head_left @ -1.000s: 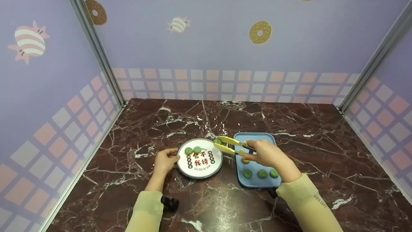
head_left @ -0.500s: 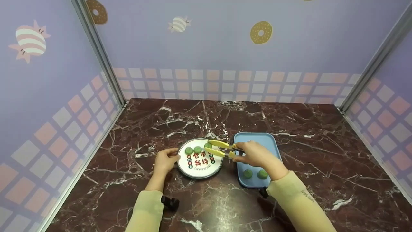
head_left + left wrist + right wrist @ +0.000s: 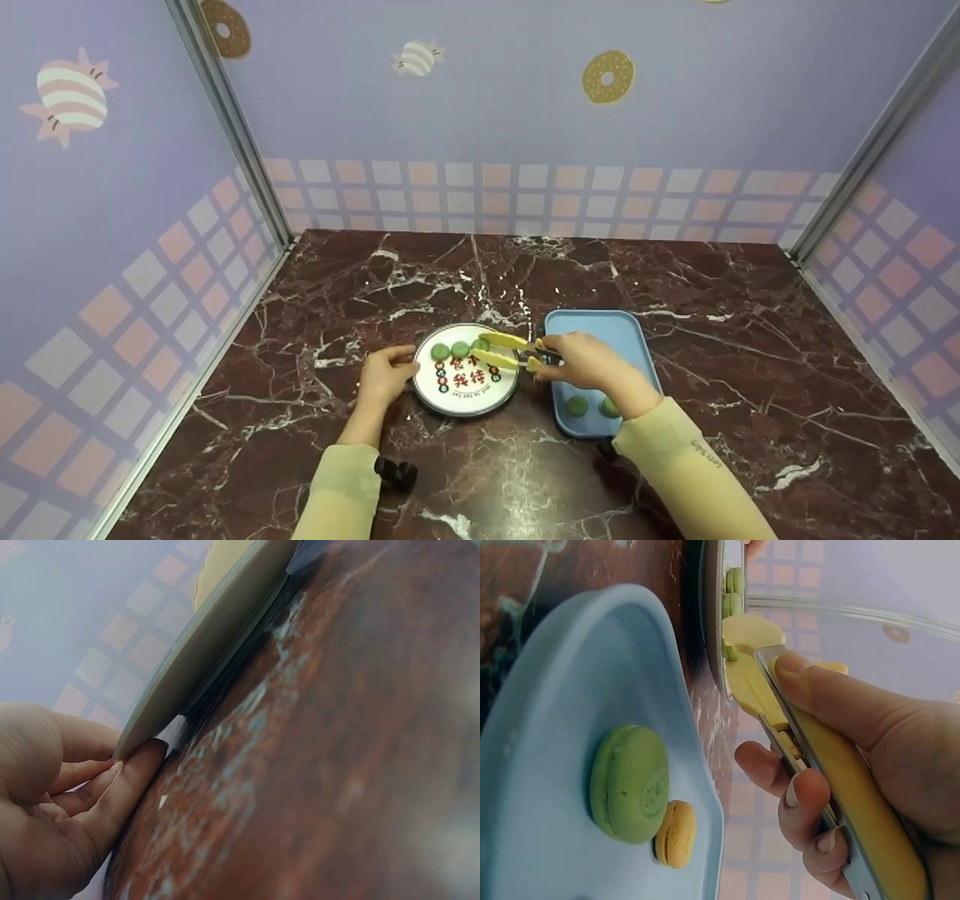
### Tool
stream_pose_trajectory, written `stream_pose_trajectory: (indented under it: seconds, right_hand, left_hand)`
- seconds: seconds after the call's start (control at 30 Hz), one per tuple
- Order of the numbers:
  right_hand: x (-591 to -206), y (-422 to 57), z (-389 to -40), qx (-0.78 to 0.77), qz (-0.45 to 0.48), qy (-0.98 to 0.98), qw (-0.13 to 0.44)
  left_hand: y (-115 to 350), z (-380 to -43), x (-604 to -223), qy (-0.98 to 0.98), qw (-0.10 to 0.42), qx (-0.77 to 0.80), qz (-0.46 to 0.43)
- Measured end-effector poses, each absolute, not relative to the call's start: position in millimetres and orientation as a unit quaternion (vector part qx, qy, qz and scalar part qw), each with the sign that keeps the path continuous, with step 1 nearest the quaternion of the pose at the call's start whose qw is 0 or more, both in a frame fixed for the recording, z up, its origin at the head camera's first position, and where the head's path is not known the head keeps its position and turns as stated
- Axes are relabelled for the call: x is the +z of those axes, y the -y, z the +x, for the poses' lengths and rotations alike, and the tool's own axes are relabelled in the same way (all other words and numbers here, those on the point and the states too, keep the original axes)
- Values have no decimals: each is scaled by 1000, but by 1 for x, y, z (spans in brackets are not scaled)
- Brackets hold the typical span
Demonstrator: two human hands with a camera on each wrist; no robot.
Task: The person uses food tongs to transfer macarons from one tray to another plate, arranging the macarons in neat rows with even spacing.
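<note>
On the dark marble tabletop (image 3: 255, 465), the blue tray (image 3: 592, 322) sits just beside the white plate (image 3: 466, 403), and the right hand (image 3: 589, 361) hangs over its near edge; a low wrist could knock the tray and roll the two green macarons visible near its front end (image 3: 577, 406) (image 3: 610, 407). The plate seems the next weak point: the left hand (image 3: 388, 373) pinches its rim, thumb and fingers on either side of the edge, so a tug or lift there would tilt it and set its load sliding. The right hand is wrapped round the yellow-tipped tongs (image 3: 504, 340), whose tips reach over the plate's far right part; if they swing leftward or spread too wide, they may sweep the row apart. In that row, the left green macaron (image 3: 440, 351) and the middle green macaron (image 3: 460, 349) lie close together, with the third green macaron (image 3: 480, 344) at the tong tips beside them. Whether the tips squeeze it or merely flank it, I cannot tell, nor whether it bears fully on the plate. Too hard a squeeze could dent it, a slack one might drop it askew, and a sticky tip would drag it out of line.
</note>
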State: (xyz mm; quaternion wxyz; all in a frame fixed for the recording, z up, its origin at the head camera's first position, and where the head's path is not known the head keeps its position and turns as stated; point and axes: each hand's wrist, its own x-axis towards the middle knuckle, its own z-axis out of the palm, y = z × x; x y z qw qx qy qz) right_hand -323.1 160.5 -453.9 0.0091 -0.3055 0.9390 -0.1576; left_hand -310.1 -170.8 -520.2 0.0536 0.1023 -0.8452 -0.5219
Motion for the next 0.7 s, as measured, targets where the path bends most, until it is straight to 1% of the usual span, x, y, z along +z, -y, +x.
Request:
stream_pose_trajectory:
  seconds: [0.1, 0.33, 0.7]
  right_hand:
    - [-455, -161, -323, -151, -308, -939, 5]
    - [-454, -160, -322, -151, -296, -943, 19]
    - [-450, -164, -319, -153, -288, -945, 20]
  left_hand:
    - [171, -310, -520, 843, 51, -526, 104]
    - [172, -309, -519, 852, 55, -511, 97]
    - [172, -309, -520, 855, 58, -507, 95]
